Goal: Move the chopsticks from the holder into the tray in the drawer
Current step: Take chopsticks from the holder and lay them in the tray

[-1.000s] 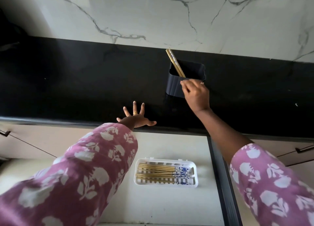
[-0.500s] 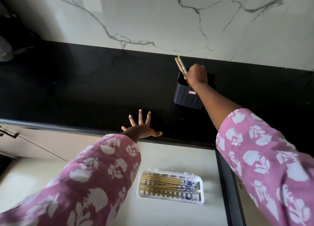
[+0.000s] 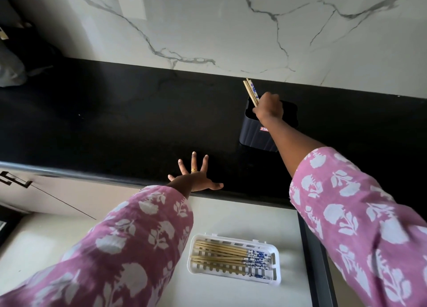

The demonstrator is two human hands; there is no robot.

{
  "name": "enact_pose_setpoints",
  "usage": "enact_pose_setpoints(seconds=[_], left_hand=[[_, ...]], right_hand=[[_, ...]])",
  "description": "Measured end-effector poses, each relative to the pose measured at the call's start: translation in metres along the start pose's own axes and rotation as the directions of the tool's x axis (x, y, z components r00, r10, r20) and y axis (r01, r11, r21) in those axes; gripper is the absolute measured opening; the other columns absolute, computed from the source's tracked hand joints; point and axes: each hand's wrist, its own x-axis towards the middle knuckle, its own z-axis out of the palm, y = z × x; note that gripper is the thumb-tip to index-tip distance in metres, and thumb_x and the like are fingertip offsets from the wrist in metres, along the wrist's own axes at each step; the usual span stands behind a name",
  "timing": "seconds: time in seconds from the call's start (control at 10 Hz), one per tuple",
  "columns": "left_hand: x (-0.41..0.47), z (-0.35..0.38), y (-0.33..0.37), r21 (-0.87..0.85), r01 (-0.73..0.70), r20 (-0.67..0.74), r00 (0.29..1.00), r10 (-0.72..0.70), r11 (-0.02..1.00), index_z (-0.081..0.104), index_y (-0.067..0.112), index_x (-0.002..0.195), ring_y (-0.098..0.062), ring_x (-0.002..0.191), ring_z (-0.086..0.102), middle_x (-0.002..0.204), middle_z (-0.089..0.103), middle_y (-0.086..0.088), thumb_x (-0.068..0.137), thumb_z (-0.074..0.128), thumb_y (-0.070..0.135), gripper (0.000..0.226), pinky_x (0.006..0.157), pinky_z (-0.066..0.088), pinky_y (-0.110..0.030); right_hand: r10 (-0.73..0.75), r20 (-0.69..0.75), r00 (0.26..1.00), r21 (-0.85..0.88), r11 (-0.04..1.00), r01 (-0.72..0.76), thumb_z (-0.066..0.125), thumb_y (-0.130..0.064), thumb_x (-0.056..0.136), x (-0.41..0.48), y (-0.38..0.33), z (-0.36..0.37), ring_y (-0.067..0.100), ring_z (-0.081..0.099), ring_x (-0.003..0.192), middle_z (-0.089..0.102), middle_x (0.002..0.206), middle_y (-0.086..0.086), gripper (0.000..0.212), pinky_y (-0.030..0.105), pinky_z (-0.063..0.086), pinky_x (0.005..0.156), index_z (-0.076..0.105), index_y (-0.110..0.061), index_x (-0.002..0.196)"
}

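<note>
A dark ribbed holder (image 3: 255, 133) stands on the black counter near the marble wall. Two bamboo chopsticks with blue-patterned ends (image 3: 250, 92) stick out of its left corner. My right hand (image 3: 269, 108) is over the holder's mouth and grips those chopsticks just above the rim. My left hand (image 3: 196, 179) rests flat on the counter's front edge with its fingers spread. Below, in the open drawer, a white slotted tray (image 3: 276, 276) holds several chopsticks (image 3: 221, 256) lying side by side.
The black counter (image 3: 115, 126) runs across the view under a white marble wall. The drawer's pale floor (image 3: 231, 219) surrounds the tray, with a dark drawer side (image 3: 316, 260) on the right. Dark objects (image 3: 13, 59) sit at the counter's far left.
My right hand has gone from the holder's front rim up over its mouth and closed on the two chopsticks. My left hand has stayed on the counter edge.
</note>
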Motion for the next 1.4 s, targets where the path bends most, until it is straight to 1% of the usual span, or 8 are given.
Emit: enact_pose_setpoints(seconds=[0.3, 0.6, 0.7, 0.8, 0.9, 1.0, 1.2, 1.4], left_hand=[[-0.002, 0.003, 0.000, -0.004, 0.005, -0.027, 1.000, -0.005, 1.000, -0.018, 0.046, 0.145, -0.041, 0.139, -0.030, 0.151, -0.037, 0.010, 0.074, 0.053, 0.075, 0.105, 0.104, 0.001, -0.074], [-0.007, 0.004, 0.000, -0.014, -0.009, -0.051, 0.999, 0.008, 1.000, -0.017, 0.044, 0.146, -0.041, 0.139, -0.029, 0.152, -0.035, 0.009, 0.075, 0.052, 0.075, 0.103, 0.105, 0.000, -0.073], [-0.010, 0.005, 0.000, -0.003, -0.006, -0.063, 0.998, 0.006, 1.000, -0.016, 0.044, 0.146, -0.042, 0.140, -0.027, 0.153, -0.033, 0.009, 0.075, 0.051, 0.076, 0.102, 0.105, 0.000, -0.073], [-0.010, 0.005, -0.001, 0.000, -0.004, -0.077, 0.997, 0.004, 1.000, -0.014, 0.044, 0.146, -0.042, 0.141, -0.025, 0.155, -0.029, 0.010, 0.074, 0.049, 0.078, 0.102, 0.105, 0.001, -0.073], [-0.011, 0.007, -0.002, 0.000, -0.007, -0.082, 0.997, 0.007, 1.000, -0.012, 0.044, 0.147, -0.041, 0.141, -0.023, 0.156, -0.026, 0.010, 0.073, 0.048, 0.079, 0.101, 0.105, 0.001, -0.073], [-0.011, 0.008, -0.002, -0.008, -0.017, -0.094, 0.995, 0.016, 1.000, -0.010, 0.044, 0.147, -0.041, 0.142, -0.023, 0.157, -0.025, 0.011, 0.075, 0.049, 0.077, 0.099, 0.105, 0.000, -0.072], [-0.006, 0.009, -0.003, 0.000, -0.016, -0.094, 0.995, 0.016, 1.000, -0.013, 0.044, 0.147, -0.041, 0.141, -0.025, 0.155, -0.028, 0.010, 0.073, 0.049, 0.078, 0.102, 0.104, 0.000, -0.073], [0.000, 0.007, -0.006, 0.013, -0.031, -0.064, 0.997, 0.032, 0.999, -0.016, 0.043, 0.146, -0.043, 0.139, -0.028, 0.153, -0.034, 0.009, 0.073, 0.050, 0.078, 0.104, 0.104, 0.001, -0.073]], right_hand=[[-0.044, -0.219, 0.975, 0.308, 0.945, 0.112, 0.068, -0.010, 0.077, -0.003, -0.004, -0.057, 0.028, 0.069, 0.086, 0.074, 0.087, 0.018, 0.016, 0.030, 0.055, 0.073, 0.072, 0.003, 0.085], [-0.022, -0.389, 0.921, 0.579, 0.772, 0.263, 0.069, -0.009, 0.077, -0.040, 0.002, -0.115, 0.015, 0.063, 0.068, 0.073, 0.082, 0.014, 0.015, 0.019, 0.053, 0.065, 0.072, 0.000, 0.089], [-0.033, -0.358, 0.933, 0.675, 0.681, 0.283, 0.070, -0.007, 0.077, -0.062, 0.009, -0.116, 0.015, 0.064, 0.063, 0.069, 0.073, 0.007, 0.012, 0.029, 0.058, 0.070, 0.072, 0.000, 0.087], [-0.127, -0.268, 0.955, 0.740, 0.608, 0.288, 0.071, -0.004, 0.079, -0.091, 0.017, -0.108, 0.007, 0.063, 0.057, 0.066, 0.070, 0.000, 0.012, 0.025, 0.058, 0.065, 0.070, 0.002, 0.090], [-0.258, -0.130, 0.957, 0.702, 0.657, 0.273, 0.072, -0.002, 0.077, -0.121, 0.026, -0.086, 0.006, 0.061, 0.056, 0.070, 0.077, 0.012, 0.014, 0.030, 0.056, 0.067, 0.070, 0.005, 0.090], [-0.359, 0.076, 0.930, 0.573, 0.779, 0.254, 0.076, -0.003, 0.074, -0.152, 0.038, -0.052, -0.011, 0.053, 0.048, 0.069, 0.076, 0.010, 0.016, 0.013, 0.048, 0.061, 0.073, 0.003, 0.089], [-0.428, 0.478, 0.767, 0.352, 0.893, 0.279, 0.071, -0.005, 0.075, -0.221, 0.066, 0.026, 0.007, 0.056, 0.067, 0.071, 0.076, 0.010, 0.011, 0.007, 0.037, 0.056, 0.074, -0.002, 0.085], [-0.397, 0.688, 0.608, 0.147, 0.896, 0.419, 0.063, -0.006, 0.074, -0.266, 0.095, 0.086, 0.016, 0.048, 0.067, 0.057, 0.065, 0.007, 0.006, 0.024, 0.039, 0.066, 0.068, -0.007, 0.071]])
